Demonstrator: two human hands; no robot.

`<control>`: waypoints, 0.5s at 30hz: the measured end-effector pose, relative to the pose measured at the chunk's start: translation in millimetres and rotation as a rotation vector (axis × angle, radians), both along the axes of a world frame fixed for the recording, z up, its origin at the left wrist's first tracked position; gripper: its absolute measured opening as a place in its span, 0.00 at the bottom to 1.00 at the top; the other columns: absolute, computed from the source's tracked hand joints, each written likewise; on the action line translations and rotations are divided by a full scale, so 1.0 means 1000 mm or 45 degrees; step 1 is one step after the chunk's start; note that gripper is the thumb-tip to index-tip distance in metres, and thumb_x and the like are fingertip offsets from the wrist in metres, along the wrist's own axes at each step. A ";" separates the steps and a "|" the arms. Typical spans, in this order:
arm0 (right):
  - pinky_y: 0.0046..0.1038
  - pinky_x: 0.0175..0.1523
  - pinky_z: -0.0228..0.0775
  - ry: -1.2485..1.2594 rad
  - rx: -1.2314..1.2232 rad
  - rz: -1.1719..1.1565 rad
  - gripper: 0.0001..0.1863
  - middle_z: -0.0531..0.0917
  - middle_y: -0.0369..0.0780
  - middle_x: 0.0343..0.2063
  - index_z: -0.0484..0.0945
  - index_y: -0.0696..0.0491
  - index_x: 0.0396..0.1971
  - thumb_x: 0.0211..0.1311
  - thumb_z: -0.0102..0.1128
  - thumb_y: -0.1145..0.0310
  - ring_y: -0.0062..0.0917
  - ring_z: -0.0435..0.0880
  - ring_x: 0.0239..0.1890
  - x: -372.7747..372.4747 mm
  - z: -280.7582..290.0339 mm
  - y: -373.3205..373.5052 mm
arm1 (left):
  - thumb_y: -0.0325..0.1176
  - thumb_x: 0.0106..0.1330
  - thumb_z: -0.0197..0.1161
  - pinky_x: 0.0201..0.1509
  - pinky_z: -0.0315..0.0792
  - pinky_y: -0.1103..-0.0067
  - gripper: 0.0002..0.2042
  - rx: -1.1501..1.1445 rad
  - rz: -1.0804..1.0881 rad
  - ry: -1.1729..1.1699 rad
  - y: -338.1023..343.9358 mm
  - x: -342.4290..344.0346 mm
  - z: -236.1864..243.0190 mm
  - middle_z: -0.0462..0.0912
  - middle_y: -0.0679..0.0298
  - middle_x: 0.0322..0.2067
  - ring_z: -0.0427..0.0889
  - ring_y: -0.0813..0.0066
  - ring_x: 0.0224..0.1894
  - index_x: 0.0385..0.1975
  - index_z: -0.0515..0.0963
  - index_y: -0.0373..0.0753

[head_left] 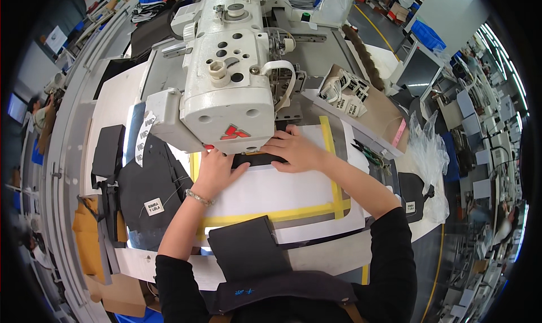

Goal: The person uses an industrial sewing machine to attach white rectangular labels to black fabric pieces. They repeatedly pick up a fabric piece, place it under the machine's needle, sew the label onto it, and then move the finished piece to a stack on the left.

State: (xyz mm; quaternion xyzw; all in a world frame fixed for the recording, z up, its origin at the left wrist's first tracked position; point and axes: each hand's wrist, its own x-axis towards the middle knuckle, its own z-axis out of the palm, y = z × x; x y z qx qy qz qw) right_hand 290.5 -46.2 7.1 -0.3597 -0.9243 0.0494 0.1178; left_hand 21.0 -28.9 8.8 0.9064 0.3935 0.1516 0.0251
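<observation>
Under the head of a large white sewing machine (231, 91) lies a small black fabric piece (257, 160) with a tan strip at its far edge. My left hand (217, 168) rests at the piece's left end, thumb stretched onto it, the other fingertips close to the machine head. From the right, my right hand (296, 152) lies over the piece with fingers spread, partly beneath the machine head. Neither hand appears to grip; both seem to press flat. Beneath them is a white sheet (271, 190) bordered by yellow tape (276, 214). The needle area is hidden.
Dark fabric panels (149, 193) with a pale label lie left. A black panel (245, 247) sits at my lap. Right are an open box of labels (361, 111), snips (367, 152), a clear plastic bag (429, 165) and another labelled dark piece (409, 196). Distant people work beyond.
</observation>
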 end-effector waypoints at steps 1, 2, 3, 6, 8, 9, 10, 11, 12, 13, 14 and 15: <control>0.41 0.58 0.57 0.018 0.050 -0.005 0.26 0.73 0.34 0.61 0.73 0.46 0.58 0.59 0.57 0.57 0.27 0.69 0.60 0.000 -0.001 -0.001 | 0.53 0.61 0.61 0.55 0.63 0.60 0.27 0.066 -0.020 -0.027 0.000 0.000 -0.002 0.79 0.56 0.48 0.74 0.60 0.53 0.49 0.78 0.33; 0.41 0.58 0.57 0.036 0.099 -0.010 0.25 0.74 0.34 0.60 0.73 0.47 0.57 0.59 0.58 0.57 0.27 0.70 0.59 -0.001 -0.003 -0.002 | 0.52 0.61 0.61 0.56 0.63 0.60 0.27 0.073 -0.021 -0.031 0.000 -0.001 -0.003 0.78 0.55 0.48 0.74 0.60 0.54 0.49 0.78 0.33; 0.41 0.58 0.58 0.053 0.147 -0.016 0.24 0.75 0.34 0.59 0.74 0.47 0.56 0.59 0.58 0.58 0.27 0.71 0.59 -0.001 -0.005 -0.003 | 0.52 0.61 0.61 0.56 0.63 0.59 0.27 0.079 -0.024 -0.037 0.000 -0.001 -0.003 0.78 0.55 0.48 0.74 0.60 0.54 0.49 0.77 0.33; 0.42 0.57 0.58 0.137 0.259 -0.042 0.22 0.78 0.33 0.55 0.77 0.47 0.53 0.58 0.60 0.59 0.25 0.73 0.57 0.002 -0.014 -0.004 | 0.52 0.61 0.61 0.57 0.63 0.59 0.27 0.068 -0.016 -0.026 -0.002 0.000 -0.002 0.77 0.54 0.49 0.74 0.60 0.54 0.49 0.77 0.32; 0.41 0.57 0.58 0.160 0.244 -0.036 0.21 0.79 0.32 0.53 0.78 0.47 0.51 0.57 0.61 0.62 0.24 0.73 0.56 0.004 -0.014 -0.006 | 0.51 0.60 0.62 0.57 0.61 0.58 0.27 0.048 -0.010 -0.024 -0.001 -0.001 -0.002 0.77 0.54 0.49 0.73 0.58 0.54 0.50 0.76 0.33; 0.41 0.57 0.58 0.171 0.238 -0.035 0.20 0.80 0.31 0.53 0.78 0.47 0.51 0.56 0.61 0.63 0.24 0.73 0.56 0.005 -0.013 -0.007 | 0.50 0.59 0.63 0.57 0.60 0.58 0.27 0.037 -0.012 -0.030 0.001 0.000 -0.004 0.77 0.54 0.49 0.73 0.57 0.54 0.51 0.75 0.35; 0.41 0.58 0.58 0.150 0.259 -0.026 0.21 0.79 0.31 0.53 0.78 0.46 0.51 0.56 0.61 0.63 0.23 0.73 0.56 0.006 -0.014 -0.007 | 0.49 0.58 0.64 0.57 0.59 0.58 0.27 0.027 -0.015 -0.037 0.002 -0.001 -0.006 0.77 0.55 0.49 0.73 0.56 0.54 0.52 0.74 0.37; 0.41 0.58 0.58 0.130 0.280 -0.016 0.21 0.79 0.31 0.53 0.78 0.46 0.52 0.56 0.61 0.64 0.23 0.73 0.56 0.006 -0.017 -0.007 | 0.49 0.58 0.64 0.57 0.59 0.59 0.26 -0.027 0.000 -0.028 0.002 -0.002 -0.006 0.77 0.55 0.48 0.73 0.56 0.53 0.51 0.75 0.37; 0.40 0.58 0.58 0.098 0.304 -0.007 0.21 0.79 0.31 0.53 0.78 0.46 0.52 0.55 0.61 0.65 0.23 0.73 0.55 0.009 -0.016 -0.006 | 0.49 0.58 0.64 0.57 0.60 0.60 0.25 -0.078 0.012 -0.031 0.003 0.000 -0.005 0.78 0.54 0.47 0.73 0.56 0.52 0.49 0.76 0.36; 0.40 0.58 0.58 0.090 0.305 -0.006 0.22 0.79 0.31 0.53 0.77 0.46 0.53 0.55 0.61 0.66 0.22 0.73 0.56 0.010 -0.016 -0.006 | 0.49 0.59 0.64 0.56 0.61 0.60 0.24 -0.129 0.025 -0.034 0.004 0.001 -0.005 0.78 0.54 0.46 0.74 0.56 0.51 0.47 0.77 0.36; 0.39 0.58 0.58 0.082 0.305 -0.005 0.23 0.79 0.30 0.53 0.77 0.46 0.53 0.55 0.61 0.66 0.22 0.73 0.56 0.010 -0.015 -0.007 | 0.48 0.59 0.64 0.56 0.62 0.62 0.23 -0.073 0.021 -0.018 0.005 0.002 -0.007 0.78 0.55 0.46 0.74 0.58 0.51 0.46 0.78 0.36; 0.38 0.58 0.58 0.089 0.303 0.004 0.23 0.78 0.30 0.54 0.77 0.45 0.54 0.54 0.61 0.67 0.22 0.73 0.56 0.006 -0.015 -0.008 | 0.48 0.59 0.64 0.56 0.62 0.63 0.22 -0.020 0.027 0.012 0.006 0.000 -0.008 0.79 0.56 0.45 0.75 0.59 0.50 0.45 0.79 0.36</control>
